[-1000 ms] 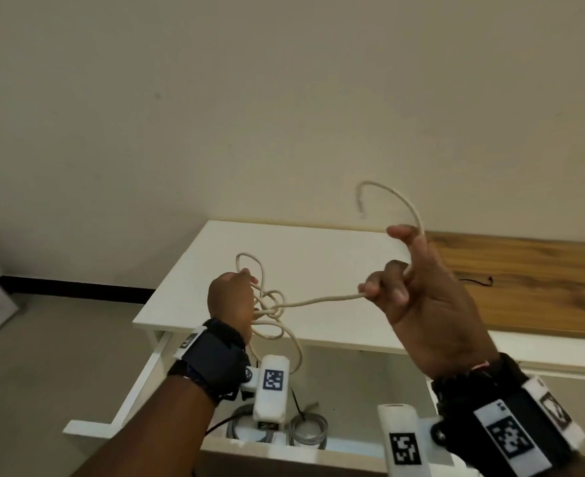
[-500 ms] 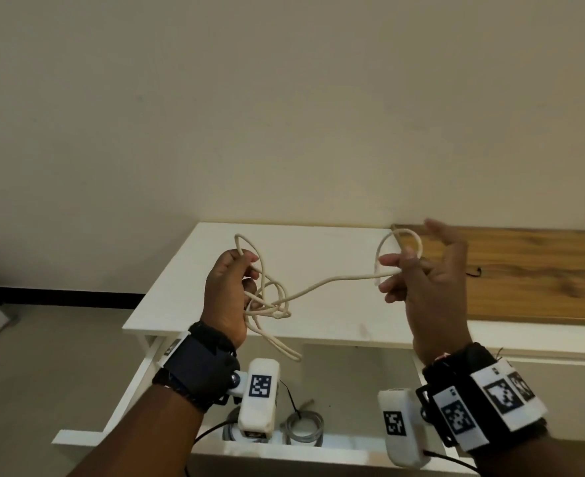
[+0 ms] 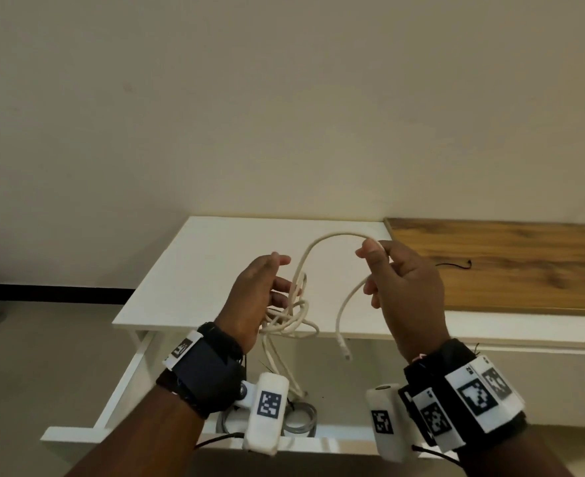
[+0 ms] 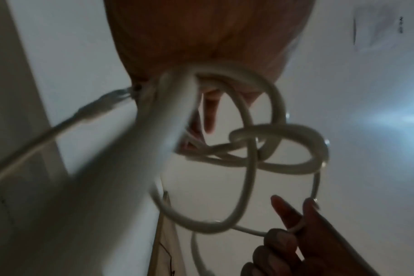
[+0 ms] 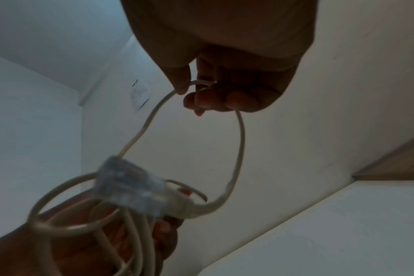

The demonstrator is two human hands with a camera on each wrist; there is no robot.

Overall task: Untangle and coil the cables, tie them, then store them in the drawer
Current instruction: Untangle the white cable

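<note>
I hold a white cable [image 3: 322,239] over the white table [image 3: 194,270]. My left hand [image 3: 260,290] holds its tangled loops [image 3: 289,320], fingers only loosely curled, and strands hang down toward the open drawer [image 3: 77,433]. In the left wrist view a knot-like crossing [image 4: 253,142] sits below the palm. From there the cable arches up to my right hand [image 3: 404,287], which pinches it between thumb and fingers [image 5: 201,84]. The free end with its plug [image 3: 344,351] dangles below that hand. The plug [image 5: 130,188] is blurred in the right wrist view.
Coiled cables [image 3: 301,418] lie in the drawer, which is partly hidden by my wrists. A thin black tie [image 3: 453,265] lies on the wooden top [image 3: 525,270] to the right. A plain wall stands behind, and floor shows at the left.
My right hand came down and toward the left hand, so the taut stretch went slack into an arch. The free end now hangs below it. The left hand's fingers loosened.
</note>
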